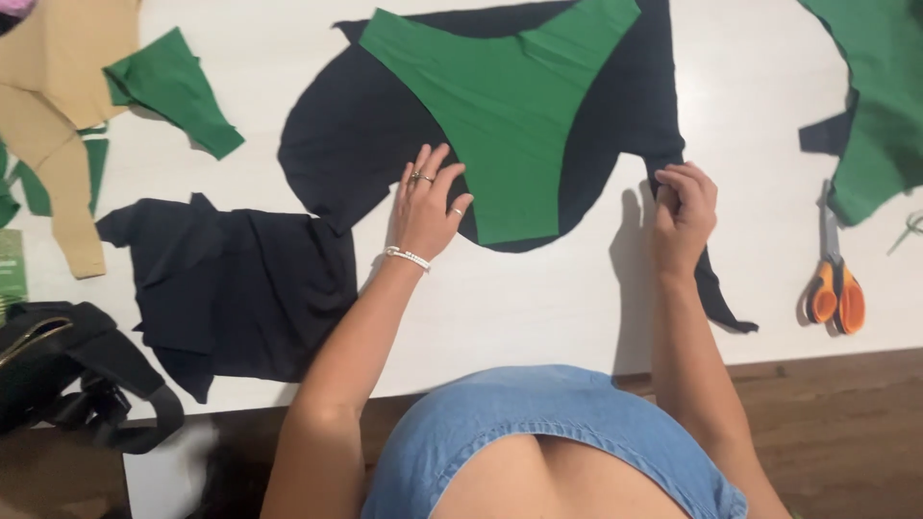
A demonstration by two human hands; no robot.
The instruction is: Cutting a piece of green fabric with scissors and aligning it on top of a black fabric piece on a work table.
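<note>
Smoothing a green piece [500,106] over black fabric [356,135] at upper centre of the worktop [538,298], the left hand [426,207] lies flat, fingers spread. The right hand [685,216] pinches the black edge. Next, I judge, comes tugging it flat; scissors [835,284] lie right.

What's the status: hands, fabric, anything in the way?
Left hand flat on black fabric; right hand pinching its edge. Green piece on top. Scissors lie aside.

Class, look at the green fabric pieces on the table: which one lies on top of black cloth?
The large curved green piece in the middle, beside the left hand; it rests on the black fabric. The other green pieces lie at the table's left and right edges.
</note>
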